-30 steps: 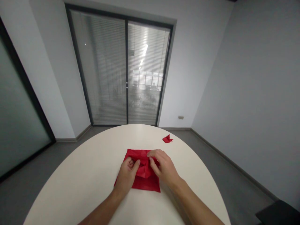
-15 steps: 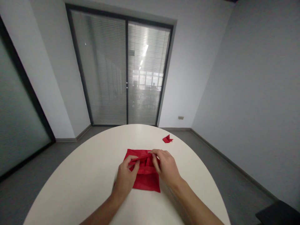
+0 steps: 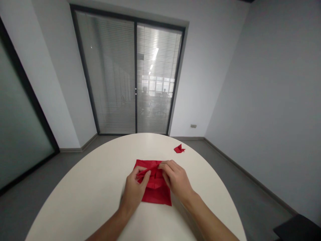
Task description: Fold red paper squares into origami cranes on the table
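A creased sheet of red paper [image 3: 156,197] lies on the white table, with folded flaps across its middle. My left hand [image 3: 135,187] pinches a raised fold on the paper's left side between thumb and fingers. At the upper right of the same fold, my right hand [image 3: 175,175] has its fingers curled and closed on the paper. Its fingertips are partly hidden behind the knuckles. The paper's far edge and near flap stay flat on the tabletop.
A small folded red paper figure [image 3: 179,149] sits near the far right edge of the round white table [image 3: 87,194]. Behind the table is a glazed door [image 3: 135,77] with blinds. A dark object [image 3: 299,227] stands at the lower right.
My right hand has shifted slightly left along the fold, its fingers now more curled. My left thumb has moved a little up and right over the fold.
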Motion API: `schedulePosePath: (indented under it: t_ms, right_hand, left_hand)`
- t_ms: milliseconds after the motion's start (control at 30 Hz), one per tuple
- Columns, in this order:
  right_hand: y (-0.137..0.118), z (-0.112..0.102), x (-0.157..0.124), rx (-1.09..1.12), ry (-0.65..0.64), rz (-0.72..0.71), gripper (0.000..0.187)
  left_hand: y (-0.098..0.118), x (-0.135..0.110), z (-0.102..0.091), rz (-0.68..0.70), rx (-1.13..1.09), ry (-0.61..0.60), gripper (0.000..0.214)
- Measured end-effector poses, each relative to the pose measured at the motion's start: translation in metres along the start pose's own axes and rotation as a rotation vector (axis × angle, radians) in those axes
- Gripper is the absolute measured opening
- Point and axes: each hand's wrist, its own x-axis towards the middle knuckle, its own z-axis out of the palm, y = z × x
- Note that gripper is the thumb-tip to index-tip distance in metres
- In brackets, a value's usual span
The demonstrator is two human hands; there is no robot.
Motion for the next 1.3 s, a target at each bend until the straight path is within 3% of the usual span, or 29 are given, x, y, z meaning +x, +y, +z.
schedulePosePath:
  t_ms: [333,500,733,867,967,1200,1300]
  right_hand:
    - [0.006,0.003,-0.005,0.058,0.024,0.096,0.026]
    - [0.007,0.005,-0.006,0.089,0.042,0.092,0.021]
    - [0.006,0.0,-0.002,0.058,0.049,0.048,0.015]
    - [0.007,-0.002,-0.002,0.02,0.025,0.055,0.015]
    - [0.008,-0.003,-0.002,-0.001,0.036,0.043,0.016]
    - [0.006,-0.004,-0.001,-0.038,0.065,0.006,0.016]
    - [0.005,-0.003,-0.001,-0.028,0.069,-0.027,0.014]
  left_hand:
    - [-0.006,0.006,-0.001,-0.045,-0.129,-0.014,0.016]
    - [-0.006,0.009,-0.003,-0.061,-0.09,-0.022,0.018]
    - [-0.005,0.02,-0.017,-0.033,-0.04,0.004,0.013]
    - [-0.003,0.026,-0.025,-0.047,-0.032,-0.071,0.012]
    - [0.0,0.03,-0.028,-0.118,-0.1,-0.121,0.018]
    - [0.006,0.031,-0.033,-0.433,-0.349,-0.295,0.026]
    - [0.003,0.032,-0.033,-0.422,-0.343,-0.319,0.027]
